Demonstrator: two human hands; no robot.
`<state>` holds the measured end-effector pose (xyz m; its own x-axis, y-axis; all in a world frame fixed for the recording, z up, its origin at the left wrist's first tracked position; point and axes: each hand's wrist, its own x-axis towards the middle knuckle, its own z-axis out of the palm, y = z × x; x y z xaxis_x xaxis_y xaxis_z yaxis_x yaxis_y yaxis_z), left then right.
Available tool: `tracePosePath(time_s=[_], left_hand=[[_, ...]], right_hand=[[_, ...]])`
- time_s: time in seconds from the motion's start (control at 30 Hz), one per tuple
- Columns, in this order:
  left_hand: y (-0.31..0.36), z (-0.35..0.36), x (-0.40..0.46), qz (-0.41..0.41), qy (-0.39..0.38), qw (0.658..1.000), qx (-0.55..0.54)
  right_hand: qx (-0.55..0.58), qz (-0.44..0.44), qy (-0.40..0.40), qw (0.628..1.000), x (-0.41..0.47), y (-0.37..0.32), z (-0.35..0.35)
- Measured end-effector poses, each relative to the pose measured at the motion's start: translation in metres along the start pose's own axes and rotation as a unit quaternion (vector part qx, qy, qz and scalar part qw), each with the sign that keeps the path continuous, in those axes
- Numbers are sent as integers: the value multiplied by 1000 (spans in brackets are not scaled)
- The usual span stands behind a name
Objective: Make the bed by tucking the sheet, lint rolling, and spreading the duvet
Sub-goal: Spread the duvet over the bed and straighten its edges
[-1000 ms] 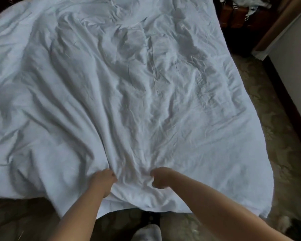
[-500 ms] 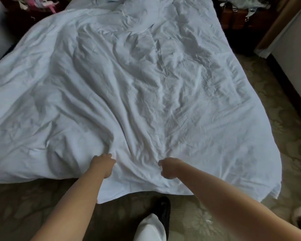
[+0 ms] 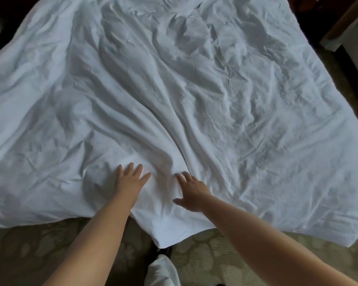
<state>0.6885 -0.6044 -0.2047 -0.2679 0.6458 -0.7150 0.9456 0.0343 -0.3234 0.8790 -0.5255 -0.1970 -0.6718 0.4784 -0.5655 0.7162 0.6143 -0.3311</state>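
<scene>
A white, heavily wrinkled duvet (image 3: 194, 100) covers the whole bed and hangs over its near edge toward the floor. My left hand (image 3: 130, 180) lies flat on the duvet near the foot edge, fingers spread and straight. My right hand (image 3: 191, 191) rests on the duvet just to the right of it, fingers extended and thumb out. Long folds run from between my hands up toward the head of the bed. The sheet and mattress underneath are hidden. No lint roller is in view.
Patterned beige carpet (image 3: 225, 263) lies below the bed's foot edge and along the right side. Dark wooden furniture (image 3: 339, 23) and a wall stand at the upper right. A white trouser leg (image 3: 163, 271) and dark shoe show at the bottom centre.
Both hands gripped bunched duvet fabric before; they have let go and now lie flat with spread fingers on it. The duvet has settled lower and flatter over the foot edge.
</scene>
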Motion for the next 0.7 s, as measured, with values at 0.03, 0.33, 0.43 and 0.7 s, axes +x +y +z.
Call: tracePosePath(time_s=[0.03,0.33,0.43,0.7], left_hand=[[-10,4,6,-2,-4,1000,4],[-69,22,50,68,101,993,-10],[-84,29,49,79,122,989,-35],[-109,19,6,78,78,990,-83]], right_hand=[[-5,-8,17,1000,9,-11,0],[-44,-7,-6,999,74,-76,33],[-22,23,5,999,88,-90,38],[-44,21,40,998,70,-135,6]])
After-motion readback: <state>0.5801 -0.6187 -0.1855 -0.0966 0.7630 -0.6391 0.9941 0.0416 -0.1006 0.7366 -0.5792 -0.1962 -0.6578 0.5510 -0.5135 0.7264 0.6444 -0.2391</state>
